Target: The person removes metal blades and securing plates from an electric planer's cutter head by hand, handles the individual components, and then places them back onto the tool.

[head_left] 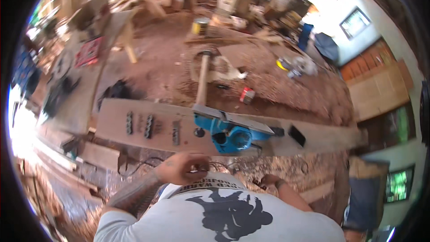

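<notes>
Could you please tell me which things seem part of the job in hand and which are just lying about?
Probably in use, nearest the left hand: blue power tool; small round black part; plank beneath them.

Probably lying about: black slab; wooden-handled hammer; red-and-white box; yellow can.

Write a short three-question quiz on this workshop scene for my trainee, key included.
1. How many narrow pieces lie left of the blue power tool on the long board?
2. True or false: the left hand is off the blue power tool.
3. What lies on the long board, right of the blue power tool?
A) yellow can
B) flat black item
C) red-and-white box

Key: 1. Three. 2. True. 3. B.
</notes>
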The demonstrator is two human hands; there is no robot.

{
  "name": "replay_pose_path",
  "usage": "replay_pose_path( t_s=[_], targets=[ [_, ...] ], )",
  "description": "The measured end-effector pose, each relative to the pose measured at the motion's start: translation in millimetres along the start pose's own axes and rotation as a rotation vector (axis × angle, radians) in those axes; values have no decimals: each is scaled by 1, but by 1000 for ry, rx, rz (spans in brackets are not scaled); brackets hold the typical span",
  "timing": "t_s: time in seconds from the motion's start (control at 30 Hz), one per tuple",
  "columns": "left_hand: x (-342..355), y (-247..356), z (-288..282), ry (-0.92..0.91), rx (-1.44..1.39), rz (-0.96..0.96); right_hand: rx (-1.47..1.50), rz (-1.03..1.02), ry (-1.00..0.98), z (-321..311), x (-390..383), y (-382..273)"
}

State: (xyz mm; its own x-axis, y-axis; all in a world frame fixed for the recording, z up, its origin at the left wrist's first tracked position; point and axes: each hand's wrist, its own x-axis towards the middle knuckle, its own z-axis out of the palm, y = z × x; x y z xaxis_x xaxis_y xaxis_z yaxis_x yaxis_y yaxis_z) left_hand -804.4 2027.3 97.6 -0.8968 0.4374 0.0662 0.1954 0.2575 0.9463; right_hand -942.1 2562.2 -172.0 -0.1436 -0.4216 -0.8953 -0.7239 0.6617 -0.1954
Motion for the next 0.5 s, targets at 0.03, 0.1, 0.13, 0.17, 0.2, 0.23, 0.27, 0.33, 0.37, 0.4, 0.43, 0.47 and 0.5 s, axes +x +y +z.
replay_pose_path(
  t_s=[0.03,0.1,0.13,0.17,0.2,0.23,0.27,0.33,0.37,0.4,0.43,0.47,0.5],
  targets=[
    [-2,-9,-6,69,-43,13,62,36,62,-4,-19,0],
    [3,-21,-22,94,-111,50,-86,-75,259,5,-59,9],
    [4,-24,-33,88,-103,-8,-107,-79,311,-7,-78,2],
    [5,-23,-45,94,-80,-79,-137,-101,369,-40,-102,-13],
    [13,-21,-53,65,-83,-75,215,124,375,-63,-128,-26],
    [27,-20,-60,83,-92,-90,573,360,366,-71,-149,-33],
    [41,-19,-69,107,-97,-108,652,300,534,-63,-165,-26],
    [77,-15,-88,81,19,-18,745,249,710,-56,-190,-14],
    [94,-15,-97,55,9,-34,1035,231,745,-79,-204,-24],
    [117,-10,-101,35,13,-36,1327,217,774,-93,-212,-27],
    [144,-1,-102,51,85,6,1345,226,779,-94,-209,-21],
    [167,3,-103,79,160,36,1488,134,889,-97,-202,-12],
    [194,-1,-102,71,161,28,1628,40,999,-100,-194,-3]
  ],
)
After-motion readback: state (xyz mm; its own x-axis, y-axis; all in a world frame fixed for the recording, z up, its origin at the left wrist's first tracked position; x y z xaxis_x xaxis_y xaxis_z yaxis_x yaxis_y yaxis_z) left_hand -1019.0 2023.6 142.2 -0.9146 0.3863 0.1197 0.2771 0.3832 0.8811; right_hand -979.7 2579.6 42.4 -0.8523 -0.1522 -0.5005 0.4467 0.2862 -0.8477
